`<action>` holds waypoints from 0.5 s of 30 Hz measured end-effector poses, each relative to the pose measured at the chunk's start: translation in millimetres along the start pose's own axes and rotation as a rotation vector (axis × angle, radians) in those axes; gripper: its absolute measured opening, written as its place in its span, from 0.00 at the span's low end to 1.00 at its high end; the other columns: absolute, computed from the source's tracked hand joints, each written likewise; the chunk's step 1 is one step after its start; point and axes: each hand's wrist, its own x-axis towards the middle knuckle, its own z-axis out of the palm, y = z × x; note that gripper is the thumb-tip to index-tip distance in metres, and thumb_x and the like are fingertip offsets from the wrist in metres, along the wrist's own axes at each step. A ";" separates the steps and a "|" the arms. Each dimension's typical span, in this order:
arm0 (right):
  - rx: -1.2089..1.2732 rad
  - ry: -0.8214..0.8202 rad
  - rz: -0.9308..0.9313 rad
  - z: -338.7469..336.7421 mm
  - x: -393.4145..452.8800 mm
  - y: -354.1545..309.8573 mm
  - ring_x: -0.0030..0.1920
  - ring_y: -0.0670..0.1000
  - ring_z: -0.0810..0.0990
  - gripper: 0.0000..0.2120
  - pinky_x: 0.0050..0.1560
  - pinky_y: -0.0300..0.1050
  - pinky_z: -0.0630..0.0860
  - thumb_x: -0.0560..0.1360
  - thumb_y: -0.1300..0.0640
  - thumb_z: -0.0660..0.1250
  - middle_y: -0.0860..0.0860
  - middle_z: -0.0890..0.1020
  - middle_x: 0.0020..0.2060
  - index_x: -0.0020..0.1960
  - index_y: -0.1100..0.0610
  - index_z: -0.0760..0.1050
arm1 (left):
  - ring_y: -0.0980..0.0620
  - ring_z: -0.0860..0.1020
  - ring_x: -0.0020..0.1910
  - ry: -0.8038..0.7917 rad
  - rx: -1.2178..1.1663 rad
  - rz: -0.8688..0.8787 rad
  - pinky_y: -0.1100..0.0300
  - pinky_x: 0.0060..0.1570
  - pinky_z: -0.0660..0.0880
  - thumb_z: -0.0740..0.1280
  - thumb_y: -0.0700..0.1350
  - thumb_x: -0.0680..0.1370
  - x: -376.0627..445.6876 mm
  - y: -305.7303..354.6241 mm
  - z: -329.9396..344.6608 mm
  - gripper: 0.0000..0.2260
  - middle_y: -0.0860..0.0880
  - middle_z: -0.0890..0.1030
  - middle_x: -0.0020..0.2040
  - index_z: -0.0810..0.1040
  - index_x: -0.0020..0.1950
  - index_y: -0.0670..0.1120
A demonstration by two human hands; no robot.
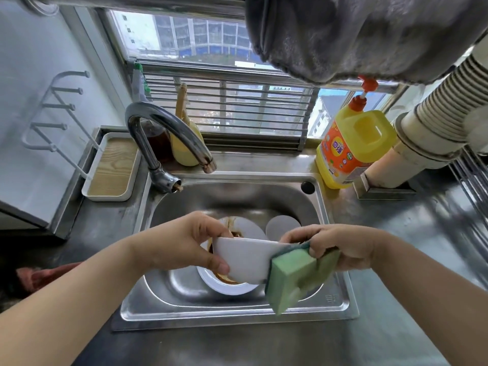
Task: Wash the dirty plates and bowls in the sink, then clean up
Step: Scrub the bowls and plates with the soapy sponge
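White bowl (245,260) gripped in my left hand (182,241) above the sink (237,313); my right hand (340,244) pinches the green sponge (295,278) against its rim.

Window (211,35) daylight, seemingly fisheye-warped edges

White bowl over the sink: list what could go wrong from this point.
1. The left hand holds the white bowl only by its rim, tilted above the sink; pushed by the green sponge in the right hand, it might slip and strike the dirty plate below.
2. Brown sauce on that plate could splash or smear onto the bowl.
3. The faucet shows no running water, so scrubbing may just spread grime.
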 end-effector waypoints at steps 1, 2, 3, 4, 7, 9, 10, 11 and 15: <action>0.095 -0.002 -0.038 -2.2 -1.7 2.8 0.46 0.52 0.80 0.26 0.42 0.43 0.79 0.58 0.59 0.66 0.55 0.81 0.49 0.56 0.55 0.80 | 0.43 0.79 0.45 0.001 -0.130 -0.011 0.51 0.52 0.77 0.78 0.41 0.66 -1.4 -4.7 -0.5 0.13 0.36 0.80 0.44 0.82 0.46 0.37; 0.198 0.006 -0.112 -4.2 -3.1 6.0 0.47 0.53 0.81 0.28 0.44 0.44 0.80 0.59 0.59 0.66 0.56 0.81 0.53 0.60 0.53 0.80 | 0.46 0.80 0.44 0.011 -0.263 -0.025 0.55 0.48 0.78 0.79 0.42 0.66 -2.3 -10.1 -0.3 0.13 0.39 0.81 0.42 0.83 0.45 0.37; 0.295 0.029 -0.211 -2.6 -4.5 7.7 0.47 0.53 0.82 0.29 0.44 0.45 0.80 0.60 0.59 0.66 0.56 0.82 0.54 0.61 0.51 0.80 | 0.48 0.80 0.43 0.051 -0.369 -0.037 0.59 0.46 0.78 0.80 0.44 0.64 -1.9 -14.6 1.4 0.13 0.42 0.81 0.40 0.83 0.44 0.39; 0.379 0.097 -0.311 0.5 -3.7 9.3 0.46 0.53 0.82 0.27 0.42 0.44 0.80 0.61 0.60 0.65 0.56 0.82 0.53 0.60 0.49 0.80 | 0.49 0.80 0.42 0.124 -0.451 -0.050 0.60 0.45 0.78 0.81 0.47 0.62 -0.3 -19.5 4.3 0.15 0.43 0.82 0.40 0.84 0.43 0.40; 0.280 0.531 -0.493 16.0 8.3 11.8 0.45 0.48 0.81 0.21 0.42 0.38 0.78 0.70 0.62 0.63 0.51 0.81 0.54 0.54 0.40 0.81 | 0.48 0.81 0.41 0.368 -0.623 -0.096 0.60 0.43 0.78 0.83 0.52 0.56 8.9 -29.0 15.3 0.22 0.42 0.82 0.40 0.85 0.43 0.42; -0.199 0.733 -0.499 31.6 27.3 14.2 0.57 0.47 0.75 0.25 0.53 0.36 0.74 0.76 0.61 0.62 0.45 0.73 0.63 0.63 0.32 0.71 | 0.50 0.81 0.40 0.459 -0.659 -0.107 0.61 0.42 0.78 0.81 0.49 0.62 19.3 -27.3 24.3 0.16 0.44 0.83 0.40 0.85 0.43 0.43; -0.470 0.802 -0.486 41.4 38.5 16.4 0.63 0.48 0.69 0.27 0.61 0.39 0.70 0.77 0.58 0.63 0.45 0.68 0.66 0.68 0.32 0.63 | 0.50 0.82 0.40 0.498 -0.667 -0.112 0.60 0.41 0.78 0.78 0.46 0.66 24.1 -23.8 29.3 0.12 0.44 0.83 0.39 0.84 0.45 0.41; -0.705 0.883 -0.471 52.8 49.7 17.4 0.67 0.47 0.62 0.28 0.66 0.42 0.64 0.77 0.53 0.63 0.45 0.63 0.69 0.71 0.32 0.57 | 0.51 0.82 0.39 0.537 -0.670 -0.105 0.60 0.41 0.78 0.74 0.43 0.69 28.4 -20.1 34.5 0.10 0.44 0.84 0.39 0.82 0.46 0.39; -1.080 1.204 -0.578 73.0 81.9 10.7 0.64 0.52 0.62 0.25 0.65 0.52 0.63 0.76 0.38 0.54 0.50 0.64 0.69 0.72 0.37 0.56 | 0.53 0.83 0.40 0.653 -0.677 0.006 0.64 0.39 0.78 0.67 0.39 0.70 37.2 -9.9 50.0 0.09 0.46 0.84 0.39 0.79 0.49 0.38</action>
